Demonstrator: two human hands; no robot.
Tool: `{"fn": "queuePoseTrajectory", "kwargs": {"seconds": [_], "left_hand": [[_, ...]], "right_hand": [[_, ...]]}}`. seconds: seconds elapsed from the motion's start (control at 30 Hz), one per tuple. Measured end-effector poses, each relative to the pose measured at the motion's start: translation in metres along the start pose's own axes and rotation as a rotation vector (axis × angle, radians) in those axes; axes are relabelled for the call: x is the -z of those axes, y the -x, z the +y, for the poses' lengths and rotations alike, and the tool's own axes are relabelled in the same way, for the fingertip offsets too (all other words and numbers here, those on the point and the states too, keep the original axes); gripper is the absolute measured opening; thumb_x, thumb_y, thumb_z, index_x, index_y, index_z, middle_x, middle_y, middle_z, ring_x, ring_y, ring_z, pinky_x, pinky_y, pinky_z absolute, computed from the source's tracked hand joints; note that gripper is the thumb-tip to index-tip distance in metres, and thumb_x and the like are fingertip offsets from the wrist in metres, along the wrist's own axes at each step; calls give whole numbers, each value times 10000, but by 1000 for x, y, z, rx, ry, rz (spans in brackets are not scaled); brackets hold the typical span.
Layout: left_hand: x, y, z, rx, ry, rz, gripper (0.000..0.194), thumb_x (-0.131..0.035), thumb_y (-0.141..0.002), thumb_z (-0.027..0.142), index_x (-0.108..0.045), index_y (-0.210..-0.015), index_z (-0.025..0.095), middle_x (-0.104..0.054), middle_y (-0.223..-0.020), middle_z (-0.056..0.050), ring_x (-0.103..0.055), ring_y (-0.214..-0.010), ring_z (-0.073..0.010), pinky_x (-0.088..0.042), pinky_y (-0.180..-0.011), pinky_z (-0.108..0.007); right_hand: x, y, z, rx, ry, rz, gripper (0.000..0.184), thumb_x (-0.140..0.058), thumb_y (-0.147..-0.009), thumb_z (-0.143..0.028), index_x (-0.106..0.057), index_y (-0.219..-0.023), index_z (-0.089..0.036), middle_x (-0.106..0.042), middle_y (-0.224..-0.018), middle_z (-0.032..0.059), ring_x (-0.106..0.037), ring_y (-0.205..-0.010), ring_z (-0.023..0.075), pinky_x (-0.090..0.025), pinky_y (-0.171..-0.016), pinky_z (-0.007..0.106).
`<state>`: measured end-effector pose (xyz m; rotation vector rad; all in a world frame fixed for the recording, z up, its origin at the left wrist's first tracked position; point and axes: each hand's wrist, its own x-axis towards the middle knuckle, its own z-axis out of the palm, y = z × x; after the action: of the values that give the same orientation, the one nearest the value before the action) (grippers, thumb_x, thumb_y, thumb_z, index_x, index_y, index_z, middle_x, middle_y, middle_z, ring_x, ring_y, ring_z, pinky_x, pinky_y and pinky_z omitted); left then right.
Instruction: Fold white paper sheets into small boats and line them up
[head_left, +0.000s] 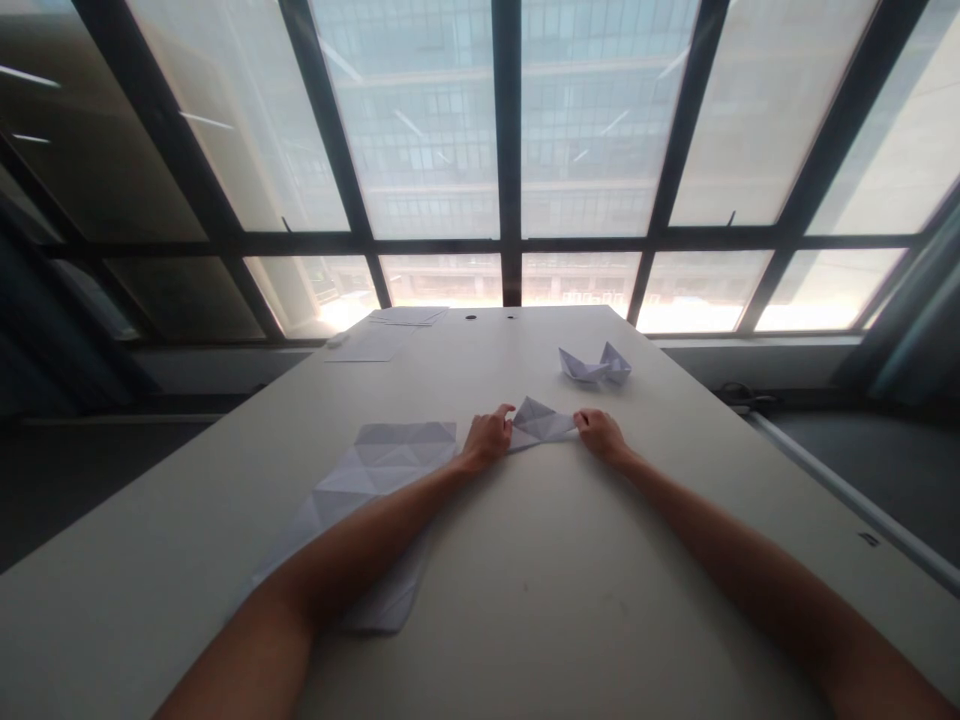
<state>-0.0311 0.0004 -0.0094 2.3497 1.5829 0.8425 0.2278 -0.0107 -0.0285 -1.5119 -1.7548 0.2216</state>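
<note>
A small folded white paper piece point(538, 422) lies on the pale table point(540, 580) between my two hands. My left hand point(487, 438) pinches its left end with fingers closed. Its right end is pinched by my right hand point(598, 433), fingers curled. Both forearms stretch out over the table. A creased, unfolded white sheet point(375, 480) lies partly under my left forearm. A finished paper boat point(596, 365) sits farther back to the right, apart from both hands.
Flat white sheets point(390, 330) lie at the table's far left end near two small dark holes point(471, 317). Large dark-framed windows point(510, 150) rise behind the table. Dark floor drops away on both sides of the table.
</note>
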Motion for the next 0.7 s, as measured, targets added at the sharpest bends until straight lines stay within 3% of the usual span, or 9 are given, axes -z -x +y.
{"fn": "queuePoseTrajectory", "kwargs": {"seconds": [0.1, 0.2, 0.3, 0.4, 0.47, 0.57, 0.7], "left_hand": [[1, 7, 4, -88, -149, -44, 388, -509, -907, 207, -612, -1282, 199, -711, -987, -122, -642, -1002, -287, -360, -1003, -450], [-1, 8, 3, -216, -144, -46, 488, -490, -882, 145, -555, -1359, 226, -607, -1297, -133, -534, -1220, -292, -321, -1069, -461], [-4, 5, 0, -408, -47, -181, 535, -444, -896, 122, -508, -1413, 242, -482, -1477, -86, -398, -1383, -251, -293, -1131, -404], [-8, 3, -2, -467, -28, -318, 514, -418, -949, 204, -453, -1461, 240, -406, -1542, -69, -325, -1443, -243, -230, -1177, -398], [-8, 3, -2, -438, -70, -369, 526, -385, -978, 262, -382, -1503, 250, -363, -1566, -63, -294, -1459, -243, -185, -1192, -418], [-6, 4, 0, -420, -156, -436, 550, -306, -1013, 338, -262, -1552, 239, -271, -1605, -64, -223, -1486, -240, -140, -1200, -447], [-1, 7, 4, -417, -237, -484, 579, -220, -1032, 399, -168, -1572, 195, -175, -1630, -83, -148, -1504, -242, -115, -1199, -479]], "right_hand": [[4, 2, 0, -21, 155, -10, 284, -601, -853, -316, -591, -587, -219, -639, -641, 92, -559, -692, 213, -336, -658, 305], [8, 5, -1, -13, 333, 14, 146, -647, -850, -341, -686, -863, -201, -684, -893, 127, -585, -893, 270, -386, -771, 338], [6, 9, -9, 75, 385, 16, 246, -600, -874, -231, -673, -1106, -194, -653, -1100, 145, -552, -1058, 295, -391, -889, 378], [-3, 18, -23, 200, 347, -93, 339, -474, -912, -132, -662, -1188, -189, -634, -1220, 144, -539, -1154, 266, -364, -996, 365], [-11, 24, -33, 266, 317, -217, 394, -404, -957, -175, -607, -1294, -175, -583, -1352, 144, -499, -1260, 250, -317, -1078, 363], [-19, 31, -44, 327, 317, -409, 547, -324, -1009, -349, -377, -1497, -109, -369, -1550, 161, -309, -1440, 253, -180, -1180, 421], [-19, 32, -48, 263, 367, -507, 702, -205, -1011, -502, -238, -1544, -46, -196, -1608, 186, -152, -1498, 266, -104, -1202, 450]]}}
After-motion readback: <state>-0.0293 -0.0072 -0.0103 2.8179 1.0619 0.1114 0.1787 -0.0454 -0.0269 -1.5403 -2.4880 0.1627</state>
